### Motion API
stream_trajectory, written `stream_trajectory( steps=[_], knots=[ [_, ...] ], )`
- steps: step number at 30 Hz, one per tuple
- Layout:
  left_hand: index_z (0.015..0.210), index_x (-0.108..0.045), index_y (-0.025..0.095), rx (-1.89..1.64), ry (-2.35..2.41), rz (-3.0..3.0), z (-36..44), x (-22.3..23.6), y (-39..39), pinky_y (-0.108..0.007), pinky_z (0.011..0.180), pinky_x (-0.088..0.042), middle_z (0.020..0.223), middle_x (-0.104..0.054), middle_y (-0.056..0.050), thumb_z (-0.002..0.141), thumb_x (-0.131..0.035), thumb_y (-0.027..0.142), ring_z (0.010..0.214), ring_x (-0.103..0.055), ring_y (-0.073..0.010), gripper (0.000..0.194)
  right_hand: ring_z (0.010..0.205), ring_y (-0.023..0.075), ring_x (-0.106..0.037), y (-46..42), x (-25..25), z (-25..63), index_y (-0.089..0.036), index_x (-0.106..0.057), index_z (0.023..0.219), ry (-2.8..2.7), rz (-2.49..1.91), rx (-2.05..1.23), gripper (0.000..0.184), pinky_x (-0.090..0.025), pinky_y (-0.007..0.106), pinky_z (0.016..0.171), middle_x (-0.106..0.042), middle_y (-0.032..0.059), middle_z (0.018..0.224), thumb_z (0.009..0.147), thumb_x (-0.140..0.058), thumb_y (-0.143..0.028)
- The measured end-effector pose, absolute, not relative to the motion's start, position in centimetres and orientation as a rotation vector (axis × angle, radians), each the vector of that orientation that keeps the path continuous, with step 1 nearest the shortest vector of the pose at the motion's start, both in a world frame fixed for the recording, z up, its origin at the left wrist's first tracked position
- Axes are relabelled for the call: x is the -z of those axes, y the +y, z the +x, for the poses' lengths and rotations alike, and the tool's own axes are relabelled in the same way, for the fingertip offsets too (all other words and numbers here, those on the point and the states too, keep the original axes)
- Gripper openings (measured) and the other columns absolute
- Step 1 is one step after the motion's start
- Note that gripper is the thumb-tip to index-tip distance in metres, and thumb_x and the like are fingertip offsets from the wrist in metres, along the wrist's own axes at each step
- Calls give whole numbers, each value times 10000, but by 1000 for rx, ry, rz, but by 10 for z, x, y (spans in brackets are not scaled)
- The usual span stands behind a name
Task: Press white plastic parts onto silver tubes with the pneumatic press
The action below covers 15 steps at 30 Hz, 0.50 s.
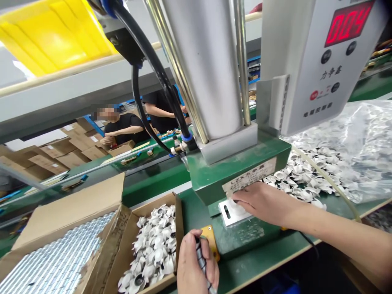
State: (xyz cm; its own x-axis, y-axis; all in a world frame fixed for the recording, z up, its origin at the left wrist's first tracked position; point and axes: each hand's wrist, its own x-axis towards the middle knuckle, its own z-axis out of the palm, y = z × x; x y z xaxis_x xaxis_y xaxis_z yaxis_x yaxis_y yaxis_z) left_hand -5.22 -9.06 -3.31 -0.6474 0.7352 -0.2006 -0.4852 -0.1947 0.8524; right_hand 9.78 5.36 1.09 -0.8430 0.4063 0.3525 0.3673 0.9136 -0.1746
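Low in the middle is my left hand (197, 261), its fingers closed around a bundle of silver metal pieces (202, 259) with dark bands between them. My right hand (260, 202) reaches under the head of a green press (239, 167). Its fingers are pinched over a small white part (240, 209) on the slotted metal plate (229, 214) of the press base; the fingers cover most of that part. Just left of my left hand, a cardboard box (180, 232) holds many white bladed fan wheels (157, 245).
An open carton (114, 241) of silver metal rods (61, 253) stands at left. More white fan wheels (300, 175) lie right of the press, beside a clear plastic bag (364, 143). A control box (330, 73) and a black hose (159, 77) flank the cylinder. Two people work behind.
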Motion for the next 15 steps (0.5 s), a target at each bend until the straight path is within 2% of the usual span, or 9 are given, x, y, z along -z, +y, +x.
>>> stream_trajectory(
  steps=[3,5,7,12,15],
  knots=[
    [840,-565,215,-1911,1298,343,-50,33,-90,-87,236,-231,505,-465,78,869,-512,451,249,-274,-4,244,664,199,-592,55,-4,98,-137,-635,1094,-2642,-584,-68,278,-402,278,542,-640,54,728,841,-527,-95],
    [837,-562,216,-1908,1307,341,-48,35,-88,-89,233,-228,504,-462,82,865,-513,461,244,-269,-4,251,703,215,-603,57,0,99,-132,-630,1104,-2633,-584,-27,258,-421,291,576,-650,67,765,865,-537,-163],
    [834,-560,217,-1904,1312,341,-47,37,-87,-94,223,-226,502,-461,85,859,-516,470,238,-261,-6,258,702,210,-606,58,3,99,-137,-627,1095,-2641,-564,-11,245,-418,289,578,-652,69,774,879,-527,-193],
    [826,-565,213,-1918,1320,330,-47,40,-86,-87,229,-208,500,-459,86,829,-545,508,238,-251,0,296,682,188,-602,60,-6,97,-145,-651,937,-2680,-516,-2,170,-401,280,572,-653,62,770,848,-508,-123],
    [826,-575,210,-1917,1370,331,-48,41,-89,-80,258,-194,496,-465,84,808,-570,521,244,-256,6,312,696,200,-602,58,-13,95,-143,-659,907,-2754,-487,32,174,-409,284,582,-649,64,730,831,-513,-84]
  ],
)
